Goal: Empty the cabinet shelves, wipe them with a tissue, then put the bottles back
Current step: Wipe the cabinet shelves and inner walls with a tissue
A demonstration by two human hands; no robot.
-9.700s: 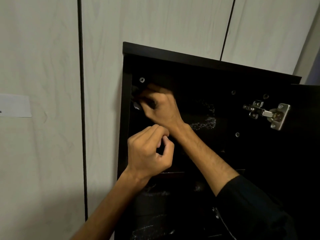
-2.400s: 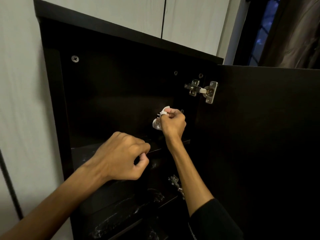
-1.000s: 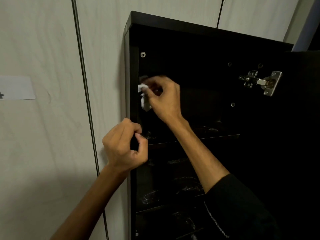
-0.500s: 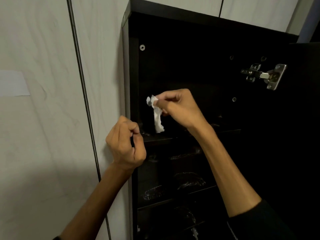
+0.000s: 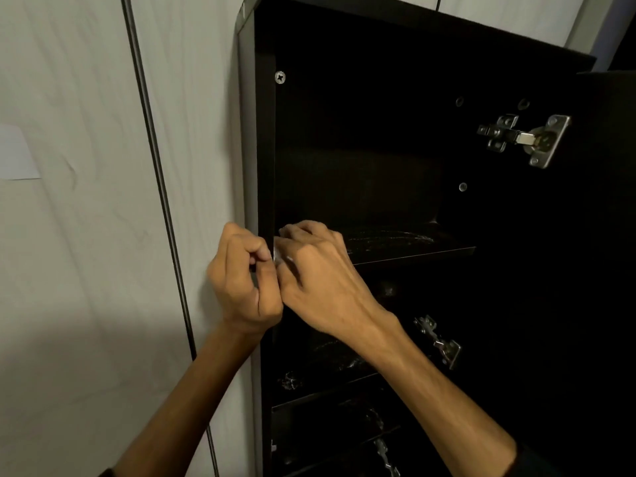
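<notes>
A tall black cabinet point(image 5: 361, 36) stands open against a pale wall. My right hand point(image 5: 316, 273) lies at the left front corner of the top shelf point(image 5: 406, 247), its fingers curled over a white tissue point(image 5: 278, 251) of which only a sliver shows. My left hand point(image 5: 241, 277) is a loose fist beside the cabinet's left edge, touching the right hand, with nothing seen in it. The top shelf shows pale streaks and bears no bottles. Lower shelves point(image 5: 327, 373) are dark and streaked too.
The cabinet door point(image 5: 605, 270) hangs open at the right on metal hinges point(image 5: 523, 139), a second hinge point(image 5: 437, 340) lower down. Pale wood-grain wall panels point(image 5: 86, 235) fill the left, with a dark vertical seam point(image 5: 155, 166).
My right hand has dropped from mid-air, where the tissue dangled, down onto the top shelf's left front corner. The tissue is now mostly covered. My left hand stays beside the cabinet edge.
</notes>
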